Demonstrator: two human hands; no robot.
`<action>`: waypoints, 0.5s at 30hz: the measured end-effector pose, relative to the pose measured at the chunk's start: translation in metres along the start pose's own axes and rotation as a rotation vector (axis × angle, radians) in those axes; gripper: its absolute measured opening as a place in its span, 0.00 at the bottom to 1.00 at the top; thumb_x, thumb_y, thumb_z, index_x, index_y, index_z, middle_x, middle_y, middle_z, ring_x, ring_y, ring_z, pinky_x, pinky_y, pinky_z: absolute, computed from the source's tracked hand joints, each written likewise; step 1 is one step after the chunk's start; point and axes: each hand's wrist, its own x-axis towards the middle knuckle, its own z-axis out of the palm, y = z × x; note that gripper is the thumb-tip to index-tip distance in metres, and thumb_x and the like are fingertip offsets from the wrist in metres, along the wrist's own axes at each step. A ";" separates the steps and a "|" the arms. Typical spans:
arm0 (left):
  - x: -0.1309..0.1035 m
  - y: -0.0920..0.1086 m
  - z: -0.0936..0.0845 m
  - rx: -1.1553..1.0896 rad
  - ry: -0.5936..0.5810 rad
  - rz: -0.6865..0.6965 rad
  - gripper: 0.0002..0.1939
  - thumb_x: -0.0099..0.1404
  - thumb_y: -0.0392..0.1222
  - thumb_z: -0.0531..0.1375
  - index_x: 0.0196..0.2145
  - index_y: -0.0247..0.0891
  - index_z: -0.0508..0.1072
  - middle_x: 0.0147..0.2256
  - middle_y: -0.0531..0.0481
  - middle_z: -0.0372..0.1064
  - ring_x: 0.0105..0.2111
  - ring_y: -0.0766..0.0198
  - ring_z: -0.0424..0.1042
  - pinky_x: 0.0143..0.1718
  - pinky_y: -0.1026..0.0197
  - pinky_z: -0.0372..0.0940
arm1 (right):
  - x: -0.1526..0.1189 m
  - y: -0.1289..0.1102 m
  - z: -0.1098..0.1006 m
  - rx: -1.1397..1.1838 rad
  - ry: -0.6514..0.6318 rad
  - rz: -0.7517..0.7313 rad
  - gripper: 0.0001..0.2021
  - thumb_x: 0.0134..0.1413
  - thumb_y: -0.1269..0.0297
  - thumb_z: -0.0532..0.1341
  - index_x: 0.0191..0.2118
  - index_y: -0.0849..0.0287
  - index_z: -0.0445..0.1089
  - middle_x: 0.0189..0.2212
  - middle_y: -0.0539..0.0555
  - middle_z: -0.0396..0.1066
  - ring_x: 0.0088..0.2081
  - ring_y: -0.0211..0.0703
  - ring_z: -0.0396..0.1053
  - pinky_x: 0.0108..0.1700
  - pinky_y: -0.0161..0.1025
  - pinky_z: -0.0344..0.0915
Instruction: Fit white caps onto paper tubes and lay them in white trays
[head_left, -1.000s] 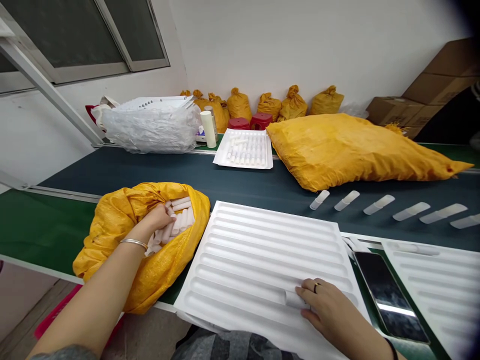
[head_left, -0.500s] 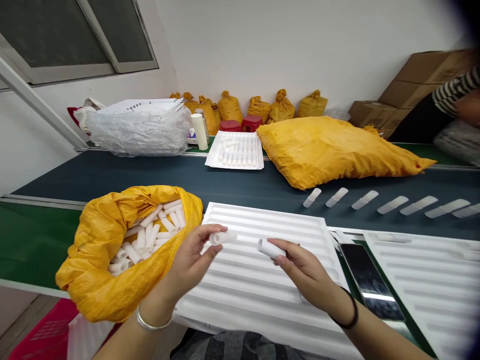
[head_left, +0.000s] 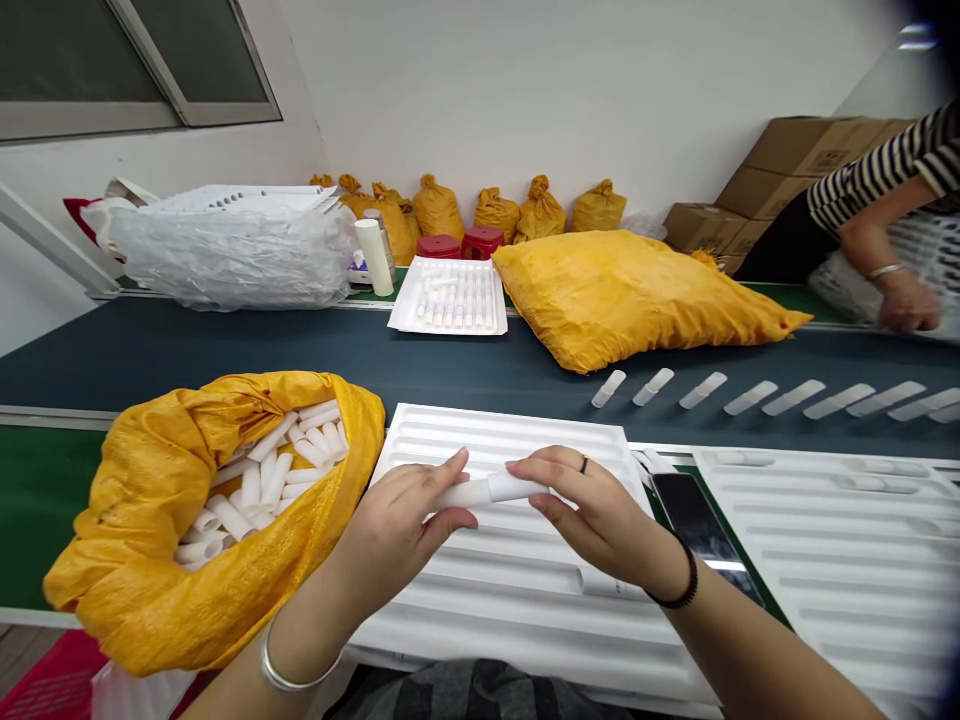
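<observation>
Over a white ridged tray [head_left: 517, 600], my two hands meet on two white plastic tubes set end to end. My left hand [head_left: 386, 525] is closed around the translucent tube [head_left: 466, 495], thumb below and fingers above. My right hand [head_left: 604, 515] grips the opaque white tube [head_left: 513, 486] between thumb and fingers. The tubes' near ends touch; whether one sits inside the other I cannot tell. Another white tube [head_left: 604, 582] with small dark print lies in a groove under my right hand. Left of the tray, an opened yellow sack [head_left: 142, 590] holds many loose white tubes [head_left: 259, 485].
A row of translucent tubes [head_left: 703, 390] lies on the dark conveyor belt [head_left: 300, 345]. Beyond are a full yellow sack [head_left: 637, 300] and a small filled tray [head_left: 491, 325]. A phone [head_left: 701, 530] rests beside a second ridged tray [head_left: 832, 590]. A co-worker's hand [head_left: 909, 302] is at far right.
The two tubes, apart before, have come together end to end between my hands. The view has shifted rightward, and more of the co-worker's arm shows.
</observation>
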 end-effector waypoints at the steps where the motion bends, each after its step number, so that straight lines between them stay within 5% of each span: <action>1: 0.001 0.001 0.000 -0.011 0.008 0.000 0.32 0.62 0.42 0.62 0.61 0.44 0.55 0.38 0.49 0.75 0.38 0.63 0.74 0.42 0.59 0.69 | 0.000 0.001 0.000 0.025 0.001 0.000 0.17 0.61 0.72 0.54 0.55 0.56 0.63 0.43 0.58 0.69 0.44 0.44 0.68 0.45 0.44 0.68; 10: 0.005 0.007 0.003 -0.007 -0.030 0.005 0.38 0.61 0.44 0.63 0.63 0.43 0.50 0.44 0.45 0.73 0.43 0.59 0.72 0.46 0.56 0.68 | -0.004 -0.002 0.009 0.037 0.044 -0.021 0.18 0.58 0.72 0.57 0.55 0.56 0.63 0.44 0.57 0.71 0.46 0.43 0.69 0.48 0.42 0.68; 13: 0.005 0.003 -0.001 -0.080 -0.082 -0.277 0.39 0.58 0.52 0.63 0.62 0.41 0.53 0.49 0.40 0.68 0.47 0.53 0.70 0.42 0.54 0.70 | -0.006 0.001 0.008 -0.005 0.166 0.014 0.18 0.58 0.72 0.57 0.54 0.54 0.63 0.45 0.57 0.71 0.47 0.44 0.69 0.49 0.43 0.67; 15: 0.003 -0.001 -0.006 -0.283 -0.150 -0.500 0.28 0.63 0.52 0.58 0.57 0.39 0.61 0.40 0.43 0.72 0.38 0.58 0.73 0.33 0.58 0.71 | -0.008 0.005 0.005 -0.016 0.204 0.038 0.17 0.59 0.72 0.57 0.53 0.54 0.63 0.45 0.57 0.71 0.47 0.45 0.69 0.49 0.43 0.67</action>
